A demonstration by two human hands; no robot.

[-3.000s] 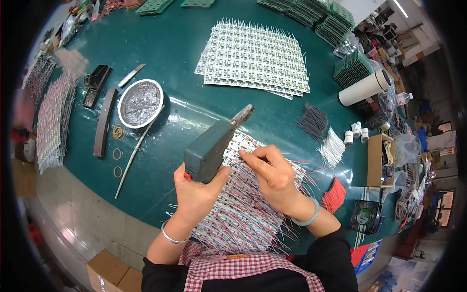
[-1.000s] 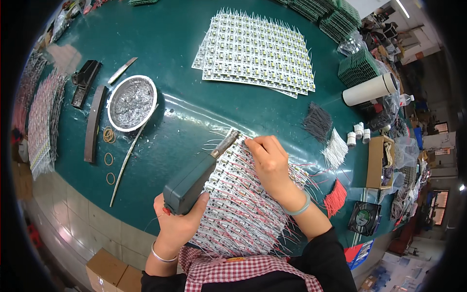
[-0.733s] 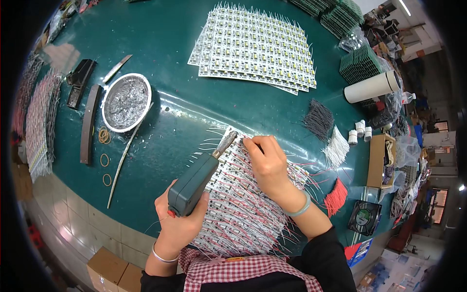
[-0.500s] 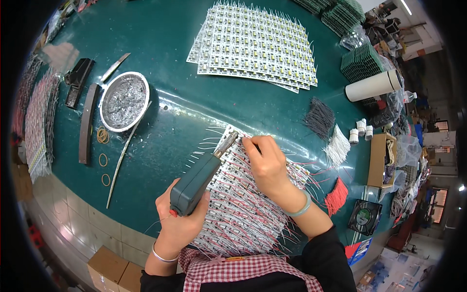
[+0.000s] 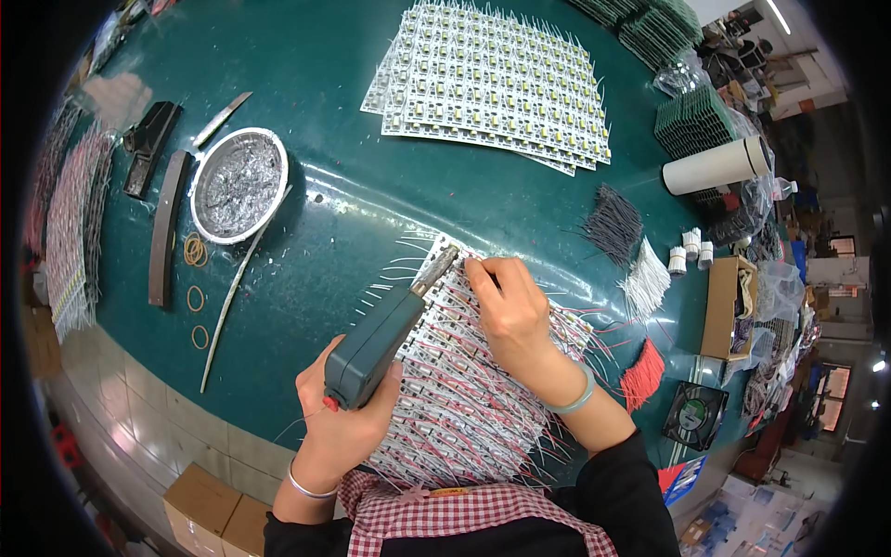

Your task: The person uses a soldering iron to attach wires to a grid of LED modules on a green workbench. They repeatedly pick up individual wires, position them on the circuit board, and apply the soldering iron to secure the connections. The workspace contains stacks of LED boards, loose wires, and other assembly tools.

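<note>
My left hand (image 5: 345,413) is wrapped round a dark green soldering gun (image 5: 373,345). The gun's metal tip slants up and to the right, reaching the top edge of a white circuit board panel (image 5: 464,422). Rows of red and white wires cover this panel and stick out past its sides. Just right of the tip, my right hand (image 5: 512,311) is closed in a pinch over the panel's top edge. Whatever lies between its fingertips is too small to make out.
A white bowl of silvery scraps (image 5: 239,186) stands at the left beside rubber bands (image 5: 195,249) and a brown bar (image 5: 169,232). More board panels (image 5: 492,88) lie at the back. Bundles of black (image 5: 613,223), white (image 5: 644,280) and red wires (image 5: 642,376) and a small fan (image 5: 696,415) are at the right.
The view has shifted slightly. Both hands keep nearly the same pose, with the gun's tip still at the panel's top edge.
</note>
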